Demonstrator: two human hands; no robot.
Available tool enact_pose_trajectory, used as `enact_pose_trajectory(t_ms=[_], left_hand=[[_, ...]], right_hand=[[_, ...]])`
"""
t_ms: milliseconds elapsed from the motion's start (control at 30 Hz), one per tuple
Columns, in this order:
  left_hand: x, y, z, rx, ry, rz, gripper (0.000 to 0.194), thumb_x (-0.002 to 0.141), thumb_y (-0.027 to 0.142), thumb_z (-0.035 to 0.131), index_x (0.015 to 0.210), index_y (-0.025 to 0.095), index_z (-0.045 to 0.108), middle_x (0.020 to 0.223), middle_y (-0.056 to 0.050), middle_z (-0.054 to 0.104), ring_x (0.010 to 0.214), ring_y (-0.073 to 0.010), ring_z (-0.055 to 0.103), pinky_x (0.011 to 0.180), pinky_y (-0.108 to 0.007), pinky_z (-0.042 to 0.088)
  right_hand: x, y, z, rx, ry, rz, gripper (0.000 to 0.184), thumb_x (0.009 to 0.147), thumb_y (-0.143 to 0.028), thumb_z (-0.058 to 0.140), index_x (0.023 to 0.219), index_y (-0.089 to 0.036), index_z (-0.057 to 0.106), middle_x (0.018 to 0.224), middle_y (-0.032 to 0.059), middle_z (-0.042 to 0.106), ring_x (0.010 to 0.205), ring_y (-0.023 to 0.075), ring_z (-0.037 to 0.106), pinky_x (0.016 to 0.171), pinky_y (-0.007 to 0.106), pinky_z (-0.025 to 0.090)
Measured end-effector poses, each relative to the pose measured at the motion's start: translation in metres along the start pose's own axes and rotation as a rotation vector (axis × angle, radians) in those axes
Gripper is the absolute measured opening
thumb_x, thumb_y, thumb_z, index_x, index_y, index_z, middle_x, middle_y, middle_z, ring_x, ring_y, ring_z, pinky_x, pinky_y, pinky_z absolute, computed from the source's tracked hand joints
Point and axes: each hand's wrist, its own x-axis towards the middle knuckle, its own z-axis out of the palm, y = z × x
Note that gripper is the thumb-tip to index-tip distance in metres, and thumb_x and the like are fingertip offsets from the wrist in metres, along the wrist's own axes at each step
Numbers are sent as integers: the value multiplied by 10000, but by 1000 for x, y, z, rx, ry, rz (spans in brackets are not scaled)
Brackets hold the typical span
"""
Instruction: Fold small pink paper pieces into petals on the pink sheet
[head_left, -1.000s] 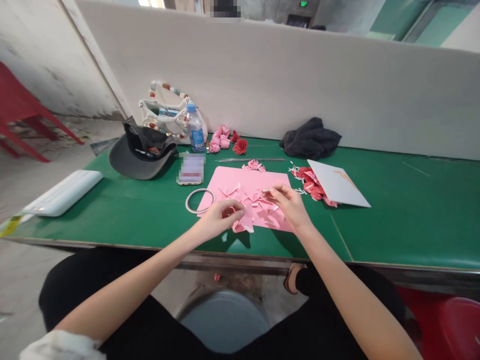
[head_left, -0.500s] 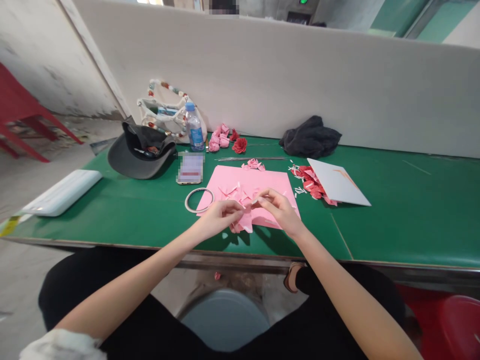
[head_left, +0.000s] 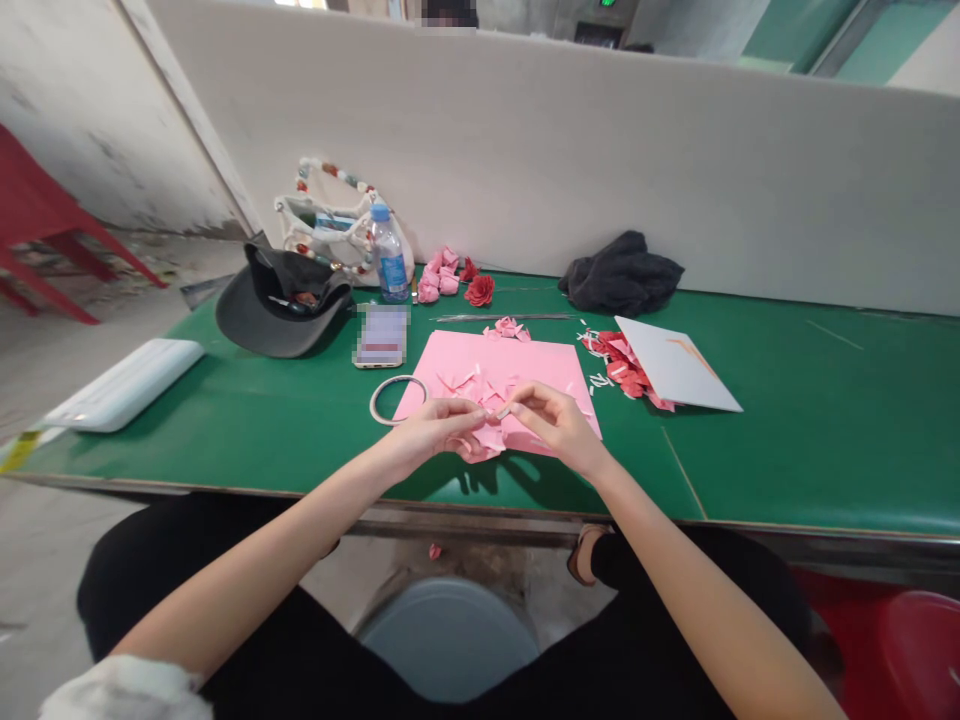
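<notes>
Over the near edge of a pink paper sheet (head_left: pixel 540 360), my left hand (head_left: pixel 450 428) is closed on a folded pink paper piece (head_left: pixel 491 438). My right hand (head_left: pixel 551 420) pinches a small white strip (head_left: pixel 504 411) between thumb and forefinger, close to the left fingertips. What the strip is made of is too small to tell. Pink paper petals (head_left: pixel 471 382) lie on the sheet just beyond my hands. A roll of tape (head_left: pixel 399 400) rests at the sheet's left edge.
Behind the sheet lie thin wires (head_left: pixel 502 318), pink paper flowers (head_left: pixel 439 275) and a red paper rose (head_left: pixel 479 291). Left are a phone (head_left: pixel 381 335), cap (head_left: pixel 285 305) and water bottle (head_left: pixel 390 255). Right, a white card (head_left: pixel 679 365) leans over red petals (head_left: pixel 630 375); a black cloth (head_left: pixel 622 275) lies behind.
My left hand has tilted the pink paper, so less of it hangs below the fingers. The right fingertips have moved slightly left and down, bringing the white strip close to the left hand.
</notes>
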Motion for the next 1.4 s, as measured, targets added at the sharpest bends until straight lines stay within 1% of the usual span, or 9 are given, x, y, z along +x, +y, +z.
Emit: enact_pose_trajectory(t_ms=[433,533,700,800,900,1100,1200,1300,1400], left_hand=[[1,-2,8,201,270,220,307,760,431,654,800,137,574,611,34,563,492,-100,594,495,-203,502],[1,-1,6,210,337,231,295,780,431,627,843,149,567,654,34,562,526,-111,620,508,-208,519],[0,-2,5,255,272,239,281,773,386,638,925,162,564,755,12,583,536,-86,588,509,-210,539],[0,-3,7,262,243,263,236,784,348,618,935,183,544,739,23,560,542,-81,566,476,-198,530],[0,-3,7,279,227,258,153,789,298,586,854,160,583,813,-9,583,610,-96,584,499,-208,544],[-2,0,9,312,218,232,264,791,317,607,962,128,678,998,-89,672,780,-154,654,682,-260,563],[-1,-2,9,318,219,251,313,765,329,654,1001,125,675,1040,-109,676,849,-184,655,732,-282,555],[1,-6,7,304,239,280,305,743,306,679,991,129,667,1060,-110,663,851,-183,646,712,-274,552],[4,-9,7,250,277,339,423,717,264,702,1113,158,597,950,-64,641,808,-149,624,692,-256,549]], right_hand=[[-4,-6,2,-63,-71,7,138,869,-308,542,866,-187,608,862,44,676,857,178,653,806,326,512],[2,-3,-25,-150,127,28,176,833,-354,571,835,-182,607,801,50,684,735,173,659,698,315,537],[2,19,-107,-669,594,188,158,757,-309,591,750,-156,632,663,69,675,620,193,642,625,320,512],[-3,36,-141,-879,627,367,107,734,-227,586,683,-150,641,609,67,667,574,185,627,635,316,488],[-4,50,-151,-969,622,480,109,739,-165,558,739,-150,666,619,61,673,553,172,611,622,303,468],[-3,51,-150,-1069,632,534,141,719,-229,612,615,-140,647,585,105,641,605,217,606,626,329,451],[2,44,-138,-1047,670,424,221,769,-333,588,672,-144,649,663,127,666,672,238,624,642,343,467],[7,32,-102,-730,599,236,320,819,-443,532,795,-145,645,709,101,681,617,192,630,555,294,493],[7,20,-49,-281,317,239,374,800,-517,560,900,-162,615,724,65,682,532,150,625,449,248,496]])
